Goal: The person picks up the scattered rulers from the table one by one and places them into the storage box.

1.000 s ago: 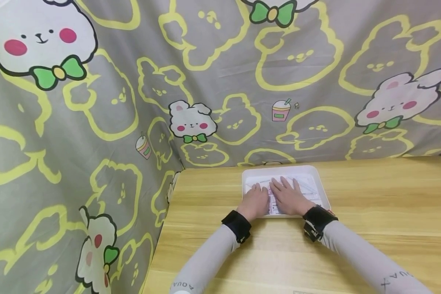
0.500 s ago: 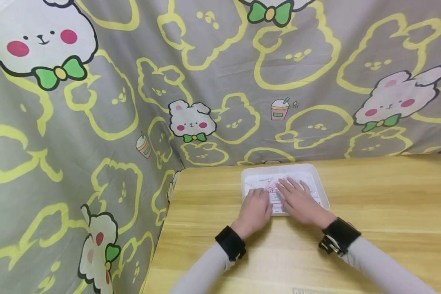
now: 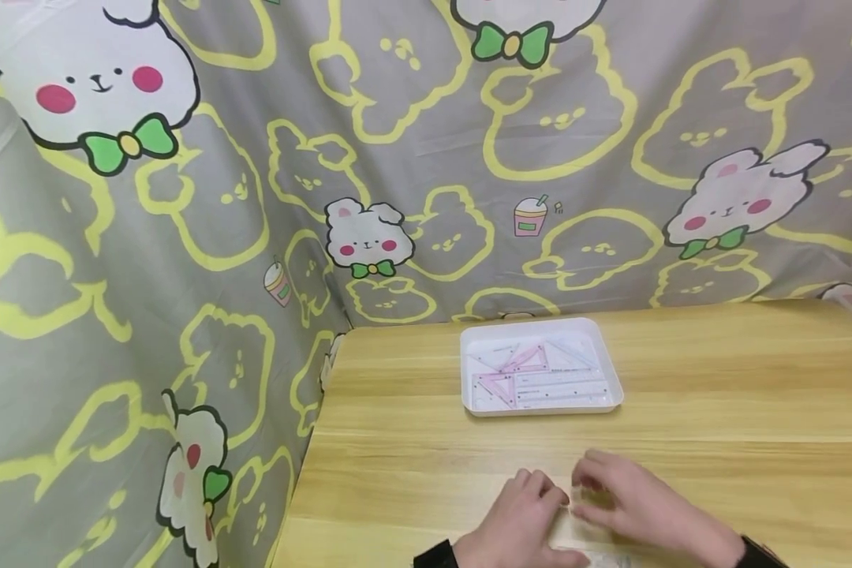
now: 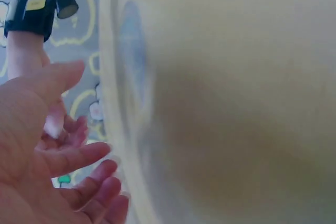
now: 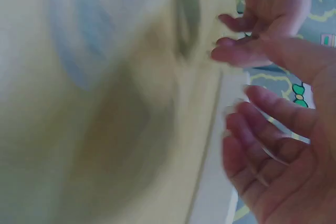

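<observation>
My left hand (image 3: pixel 528 513) and right hand (image 3: pixel 628 505) hover close together over the near part of the wooden table (image 3: pixel 717 442), fingertips almost meeting. A faint clear plastic thing (image 3: pixel 596 556) lies on the table under them; I cannot make out what it is. In the left wrist view the left hand's fingers (image 4: pixel 89 174) hang loosely curled around nothing. In the right wrist view the right hand's fingers (image 5: pixel 268 129) are relaxed too, apart from the thumb. Both wrist views are blurred. Farther back a white tray (image 3: pixel 468 347) holds transparent rulers (image 3: pixel 539 390) and set squares.
A grey cloth (image 3: pixel 184 237) printed with yellow outlines and white rabbits hangs behind the table and down its left side. The table's left edge (image 3: pixel 312 457) runs beside the cloth.
Both hands have lifted off the rulers in the tray and drawn back toward me to the table's near edge. The tray and its contents stay put. The view has tilted slightly.
</observation>
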### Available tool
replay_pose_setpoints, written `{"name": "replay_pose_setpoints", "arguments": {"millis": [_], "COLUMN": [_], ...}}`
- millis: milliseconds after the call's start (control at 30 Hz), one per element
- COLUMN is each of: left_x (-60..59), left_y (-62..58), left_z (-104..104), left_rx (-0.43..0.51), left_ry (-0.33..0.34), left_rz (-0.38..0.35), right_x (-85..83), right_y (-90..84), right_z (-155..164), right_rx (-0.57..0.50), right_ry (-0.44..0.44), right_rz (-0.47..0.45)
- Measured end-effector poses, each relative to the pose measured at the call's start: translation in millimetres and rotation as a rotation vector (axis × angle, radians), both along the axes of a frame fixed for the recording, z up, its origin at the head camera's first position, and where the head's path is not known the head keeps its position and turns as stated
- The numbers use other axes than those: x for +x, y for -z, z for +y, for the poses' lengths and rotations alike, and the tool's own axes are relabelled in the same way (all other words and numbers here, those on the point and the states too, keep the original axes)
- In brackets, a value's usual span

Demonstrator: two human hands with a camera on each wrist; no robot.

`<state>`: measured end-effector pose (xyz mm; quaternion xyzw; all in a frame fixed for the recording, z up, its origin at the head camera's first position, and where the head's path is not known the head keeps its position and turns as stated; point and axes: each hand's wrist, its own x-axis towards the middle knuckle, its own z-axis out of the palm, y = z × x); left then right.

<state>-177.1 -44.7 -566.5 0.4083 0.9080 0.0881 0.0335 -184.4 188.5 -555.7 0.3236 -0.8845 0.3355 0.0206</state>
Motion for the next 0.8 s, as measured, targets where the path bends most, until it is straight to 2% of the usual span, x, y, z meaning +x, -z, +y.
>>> {"name": "replay_pose_setpoints", "arguments": {"millis": [67,167,300,400,500,600,667,733,800], "left_x": [5.3,11.5,19.7,22.6,22.2,20.6,19.1,17.4,15.3], "left_y": [8.1,17.7,23.6,25.1,24.2,23.8,24.0,24.4,24.9], "left_z": [3,9,18,22,24,26,27,27,26], "left_rx": [-0.028,-0.039,-0.041,-0.031,-0.011,-0.013,-0.009,0.014,0.064], "left_ry": [0.018,0.01,-0.032,-0.046,-0.046,-0.036,-0.026,-0.017,-0.014], "left_rz": [-0.008,-0.023,0.003,0.016,-0.009,-0.021,-0.049,-0.102,-0.187], "right_x": [13.4,27.6,39.0,43.3,45.0,45.3,46.2,47.4,47.8], "right_y": [7.6,18.4,37.5,52.2,59.8,62.0,61.8,60.0,57.9], "right_z": [5,12,18,21,21,21,19,17,16], "right_rx": [0.03,0.099,0.168,0.159,0.126,0.104,0.088,0.046,-0.041], "right_ry": [-0.031,-0.058,-0.066,-0.038,-0.011,-0.003,-0.001,-0.007,-0.039], "right_rz": [-0.008,-0.032,0.127,0.252,0.256,0.237,0.187,0.068,-0.075]}}
